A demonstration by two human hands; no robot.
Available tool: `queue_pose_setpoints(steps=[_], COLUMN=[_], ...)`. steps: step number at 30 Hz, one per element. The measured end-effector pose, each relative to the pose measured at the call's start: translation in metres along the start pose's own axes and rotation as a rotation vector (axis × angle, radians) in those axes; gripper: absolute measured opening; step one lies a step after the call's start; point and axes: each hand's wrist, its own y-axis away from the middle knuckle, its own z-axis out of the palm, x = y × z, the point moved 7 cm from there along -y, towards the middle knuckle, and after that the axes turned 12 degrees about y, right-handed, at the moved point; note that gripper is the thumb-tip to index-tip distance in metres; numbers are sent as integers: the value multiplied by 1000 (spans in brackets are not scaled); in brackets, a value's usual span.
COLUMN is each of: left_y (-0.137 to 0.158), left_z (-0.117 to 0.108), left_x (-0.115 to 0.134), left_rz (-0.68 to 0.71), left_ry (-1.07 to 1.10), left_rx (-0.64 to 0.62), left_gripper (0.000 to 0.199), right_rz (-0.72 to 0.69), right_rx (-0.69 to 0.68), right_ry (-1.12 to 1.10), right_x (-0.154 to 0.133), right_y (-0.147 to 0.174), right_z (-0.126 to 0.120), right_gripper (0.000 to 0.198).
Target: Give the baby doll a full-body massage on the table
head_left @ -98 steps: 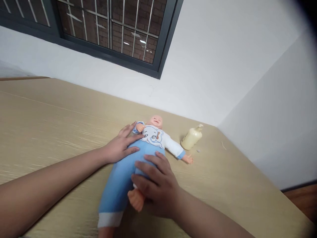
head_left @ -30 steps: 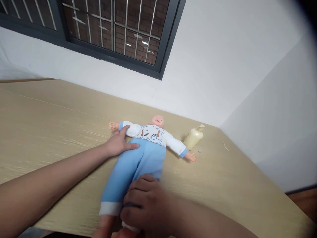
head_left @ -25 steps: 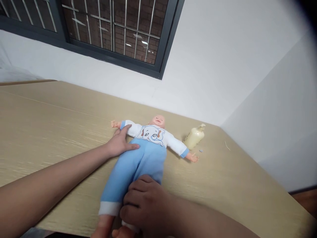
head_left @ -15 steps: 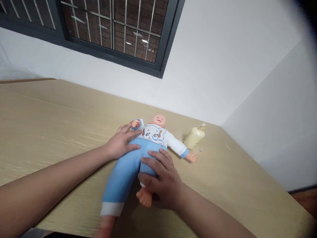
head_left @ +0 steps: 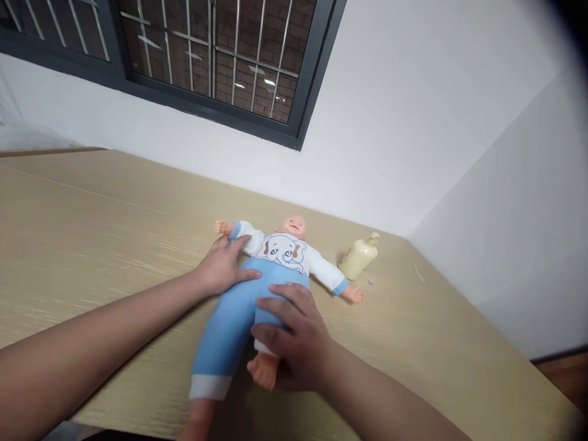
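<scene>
Your doll wears light-blue trousers with white hems and a white top with blue cuffs and a blue-outlined elephant print. You see a cream bottle, a beige table and a dark-grey window frame.

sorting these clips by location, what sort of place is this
Probably a plain indoor room, though its exact use is unclear. A dark-framed window with metal bars, white walls meeting in a corner, and a wood-toned table with a doll on it suggest that.
</scene>
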Motion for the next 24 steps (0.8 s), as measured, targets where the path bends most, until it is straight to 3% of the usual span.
queue_pose_setpoints(steps=[4,9,11,13,16,19,24], left_y=[-2,-2,-1,-1,0,0,4], left_z=[-2,-1,-1,-2,-6,-7,2], left_x=[-9,-16,-17,-16,-9,4,33], left_rz=[-127,-228,-245,-225,-125,32,420], left_ry=[-29,39,47,50,19,-37,-116], left_rx=[-32,-107,-111,-90,-37,-13,-102], left_gripper=[128,133,134,132,123,109,69], right_rz=[-141,-333,-346,-315,-201,-70,63], right_rx=[-42,-300,-295,-190,-20,30,30], right_ry=[-157,-116,-102,-108,-91,-45,-2], right_x=[-30,-59,-62,-59,-41,-11,33], right_y=[2,15,16,12,4,1,5], right_z=[0,31,33,23,0,-14,-1], right_gripper=[23,15,16,15,12,21,30])
